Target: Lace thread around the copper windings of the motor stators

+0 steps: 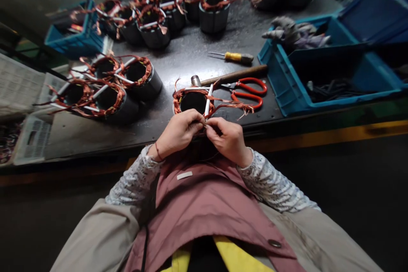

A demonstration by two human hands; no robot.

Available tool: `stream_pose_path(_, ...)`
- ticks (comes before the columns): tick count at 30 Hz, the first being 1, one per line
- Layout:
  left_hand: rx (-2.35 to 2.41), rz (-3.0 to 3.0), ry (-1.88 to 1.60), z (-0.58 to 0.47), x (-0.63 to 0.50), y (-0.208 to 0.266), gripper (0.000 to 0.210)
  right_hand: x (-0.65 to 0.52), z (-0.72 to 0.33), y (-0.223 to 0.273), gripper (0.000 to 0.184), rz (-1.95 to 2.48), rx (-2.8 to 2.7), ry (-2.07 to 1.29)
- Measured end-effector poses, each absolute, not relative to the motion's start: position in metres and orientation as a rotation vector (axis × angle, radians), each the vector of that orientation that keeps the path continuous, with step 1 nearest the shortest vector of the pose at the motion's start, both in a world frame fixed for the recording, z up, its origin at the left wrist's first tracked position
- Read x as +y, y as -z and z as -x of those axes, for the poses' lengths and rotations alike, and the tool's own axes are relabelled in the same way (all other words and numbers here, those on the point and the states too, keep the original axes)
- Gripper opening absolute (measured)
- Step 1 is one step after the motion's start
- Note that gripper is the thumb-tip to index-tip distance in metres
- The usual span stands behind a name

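A motor stator with copper windings and white sleeves stands at the table's front edge, right before me. Both hands meet at its near rim, fingertips almost touching. My left hand is closed in a pinch. Opposite it, my right hand also pinches, with thumb and forefinger together. What lies between the fingertips is too small to make out. Loose copper leads stick out to the right of the stator. Beyond it lie a hammer with a wooden handle and scissors with red handles.
A yellow-black screwdriver lies farther back. Blue bins stand on the right, with grey gloves over one. Several wound stators stand on the left, more at the back. A white crate and a blue bin are far left.
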State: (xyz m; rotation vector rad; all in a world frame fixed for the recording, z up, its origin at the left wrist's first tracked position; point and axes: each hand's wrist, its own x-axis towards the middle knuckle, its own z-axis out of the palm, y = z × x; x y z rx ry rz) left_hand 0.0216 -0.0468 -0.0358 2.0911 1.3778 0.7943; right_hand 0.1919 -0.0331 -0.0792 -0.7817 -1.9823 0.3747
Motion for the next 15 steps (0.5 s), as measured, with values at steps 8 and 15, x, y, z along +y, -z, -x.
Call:
stream_pose_path(8,1.346,-2.021,-0.757,-0.020,-0.042,0.031,0.010,-0.045,-0.187,0.089,0.007,0.732,-1.935,-0.280)
stream_pose_path(15,1.388,-2.138,-0.728,-0.023,-0.043,0.034,0.010,-0.045,-0.189,0.078,0.012,0.823,-1.991,-0.206)
